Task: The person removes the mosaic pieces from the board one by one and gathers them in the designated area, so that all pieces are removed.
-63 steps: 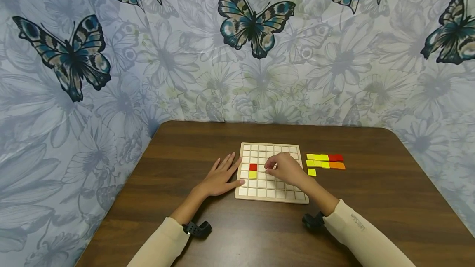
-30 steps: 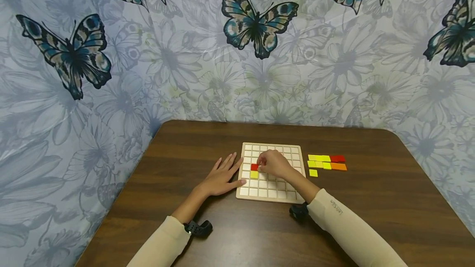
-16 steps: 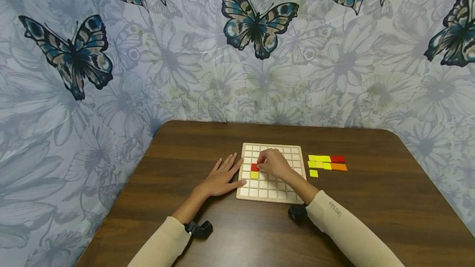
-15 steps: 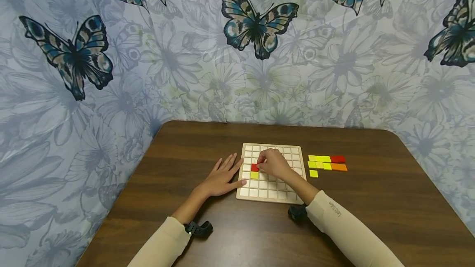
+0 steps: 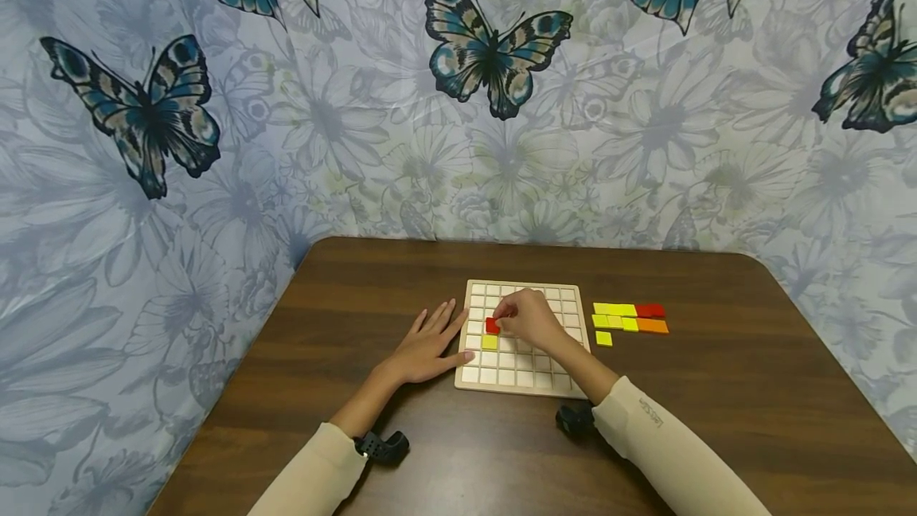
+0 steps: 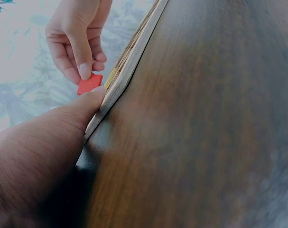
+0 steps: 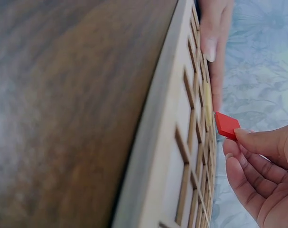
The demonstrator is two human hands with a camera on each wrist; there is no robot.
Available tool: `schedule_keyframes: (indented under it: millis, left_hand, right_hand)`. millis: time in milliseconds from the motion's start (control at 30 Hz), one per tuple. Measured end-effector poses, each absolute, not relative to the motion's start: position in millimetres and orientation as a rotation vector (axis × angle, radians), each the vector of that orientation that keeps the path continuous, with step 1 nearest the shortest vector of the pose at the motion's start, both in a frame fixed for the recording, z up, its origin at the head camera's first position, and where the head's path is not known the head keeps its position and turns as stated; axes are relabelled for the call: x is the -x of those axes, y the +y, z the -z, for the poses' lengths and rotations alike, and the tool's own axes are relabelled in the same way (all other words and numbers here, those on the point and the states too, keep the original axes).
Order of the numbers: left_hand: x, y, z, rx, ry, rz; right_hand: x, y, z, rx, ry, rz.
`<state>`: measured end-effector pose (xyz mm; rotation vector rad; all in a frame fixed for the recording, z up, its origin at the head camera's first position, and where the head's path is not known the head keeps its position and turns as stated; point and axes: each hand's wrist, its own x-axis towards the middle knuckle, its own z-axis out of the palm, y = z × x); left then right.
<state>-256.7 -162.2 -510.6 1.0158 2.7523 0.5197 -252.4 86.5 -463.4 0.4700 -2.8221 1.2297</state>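
A pale wooden grid board (image 5: 516, 380) lies on the brown table. Between thumb and fingers my right hand (image 5: 532, 320) pinches a red square tile (image 7: 227, 125). The wrist views show that tile raised just off the grid and tilted. In the board's left part a yellow tile (image 5: 489, 342) sits in a cell, directly nearer than the red one. My left hand (image 5: 424, 349) rests spread at the board's left edge, its thumb (image 6: 94, 102) touching the rim. Part of the grid is hidden under my right hand.
Right of the board, loose tiles lie in rows: yellow tiles (image 5: 614, 310), a red strip (image 5: 650, 310), an orange strip (image 5: 653, 326) and a single yellow tile (image 5: 604, 338). A floral butterfly cloth (image 5: 458, 181) hangs behind the table (image 5: 716, 388).
My right hand moved left across the board to the red tile's cell, and the red tile is now lifted out and tilted in its fingers. My left hand stays in place.
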Motion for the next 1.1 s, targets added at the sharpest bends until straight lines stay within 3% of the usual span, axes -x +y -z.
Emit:
schedule_keyframes:
  millis: [1100]
  left_hand:
    - [258, -164, 513, -1.043, 2.748, -0.524]
  right_hand:
    - [204, 157, 430, -0.309, -2.794, -1.289]
